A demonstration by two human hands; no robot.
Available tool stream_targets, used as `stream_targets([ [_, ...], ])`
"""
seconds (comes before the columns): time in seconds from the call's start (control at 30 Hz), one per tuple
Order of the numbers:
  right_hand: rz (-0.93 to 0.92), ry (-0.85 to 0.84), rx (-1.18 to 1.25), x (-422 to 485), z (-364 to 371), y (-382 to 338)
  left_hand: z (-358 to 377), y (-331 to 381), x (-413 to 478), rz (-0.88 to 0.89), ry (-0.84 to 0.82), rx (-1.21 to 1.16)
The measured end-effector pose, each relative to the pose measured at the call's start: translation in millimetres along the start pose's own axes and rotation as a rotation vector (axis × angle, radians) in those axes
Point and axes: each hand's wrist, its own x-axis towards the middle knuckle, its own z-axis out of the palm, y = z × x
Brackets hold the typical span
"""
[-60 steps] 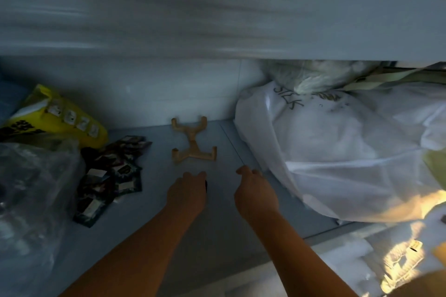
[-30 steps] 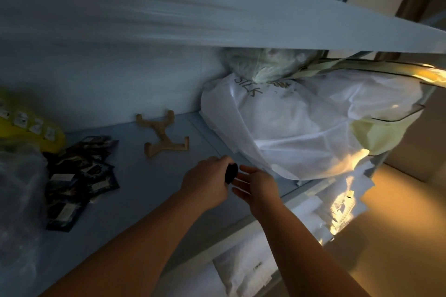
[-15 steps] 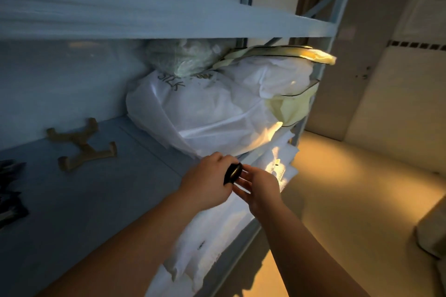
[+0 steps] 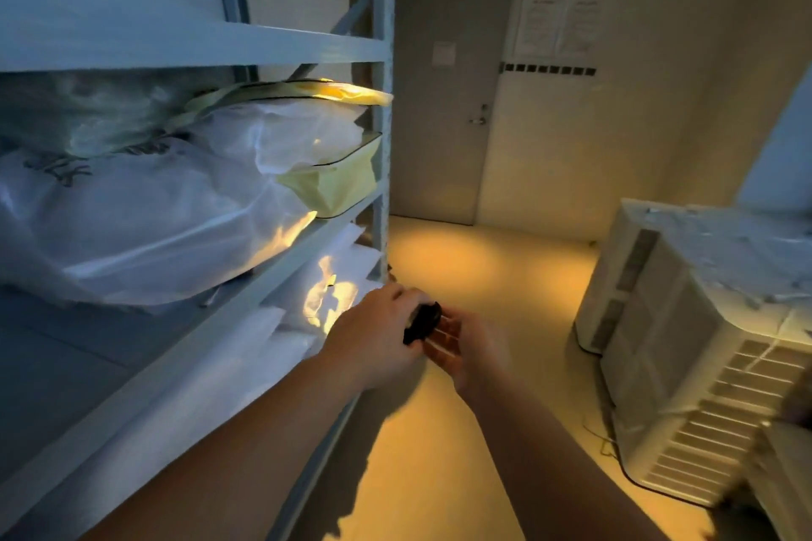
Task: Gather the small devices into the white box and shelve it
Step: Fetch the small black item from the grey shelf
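Dim room w/ mixed light: a warm yellow-orange pool on the floor [image 4: 461,277] from 12 to 6 o'clock, while the shelf unit [image 4: 197,44] at 9–11 o'clock sits in cold blue shade. Yellow glints catch the white bags [image 4: 154,224] at 9 o'clock, & a hard-edged dark shadow lies on the floor at 6 o'clock. Wide-angle bend in the uprights twd the edges, motion smear at 4–5 o'clock over the white appliance [image 4: 681,365], detail soft & grainy throughout.
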Motion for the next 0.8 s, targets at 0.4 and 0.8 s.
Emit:
stream_targets([
  [0.4, -0.187, 0.349, 0.145, -24, -221, -81, 112, 195, 70, 0.333, -0.168, -0.099],
  [0.8, -0.423, 0.723, 0.298, -80, -350, -109, 188, 333, 103, 0.773, -0.288, -0.258],
])
